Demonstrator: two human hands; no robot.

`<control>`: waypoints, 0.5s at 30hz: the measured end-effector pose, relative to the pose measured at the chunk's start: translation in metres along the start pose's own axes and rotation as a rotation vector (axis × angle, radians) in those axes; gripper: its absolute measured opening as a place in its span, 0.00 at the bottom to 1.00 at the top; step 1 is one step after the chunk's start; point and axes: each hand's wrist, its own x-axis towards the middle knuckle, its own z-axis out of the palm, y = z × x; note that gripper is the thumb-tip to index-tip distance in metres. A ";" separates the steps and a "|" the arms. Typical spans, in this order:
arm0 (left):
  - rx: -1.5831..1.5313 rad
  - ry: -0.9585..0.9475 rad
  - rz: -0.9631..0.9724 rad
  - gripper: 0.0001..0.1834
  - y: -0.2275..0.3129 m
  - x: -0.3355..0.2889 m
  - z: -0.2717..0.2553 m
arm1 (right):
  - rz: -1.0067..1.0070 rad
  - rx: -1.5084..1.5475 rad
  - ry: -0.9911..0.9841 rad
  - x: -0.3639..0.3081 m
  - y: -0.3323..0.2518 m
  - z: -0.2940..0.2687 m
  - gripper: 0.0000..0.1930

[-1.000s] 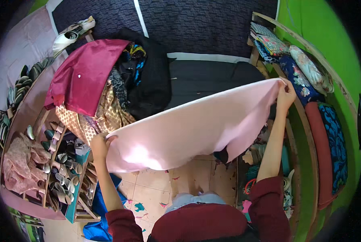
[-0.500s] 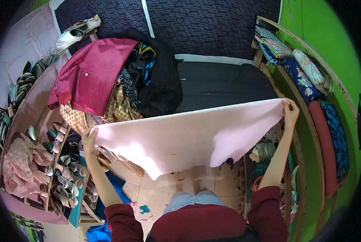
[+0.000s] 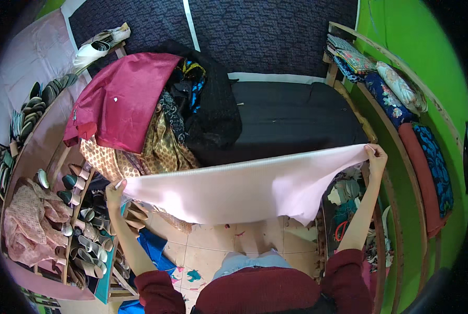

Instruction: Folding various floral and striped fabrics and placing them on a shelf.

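The pale pink ribbed cloth stretches between my hands in front of me, its long axis running left to right, the right end farther from my body. Its upper edge is nearly straight; the rest hangs below. Beyond it is the black-covered seat, open to view on the right; on the left the maroon satin fabric tops a heap, with gold patterned fabric just past the cloth's left part, whether touching I can't tell. My left hand pinches the left corner, close by the shoe rack's sandals; my right hand pinches the right corner, near the wooden rail. Teal scraps dot the tiles.
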 end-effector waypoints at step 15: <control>-0.129 0.012 -0.079 0.12 0.001 0.005 -0.006 | 0.222 0.196 0.171 -0.018 -0.002 0.002 0.09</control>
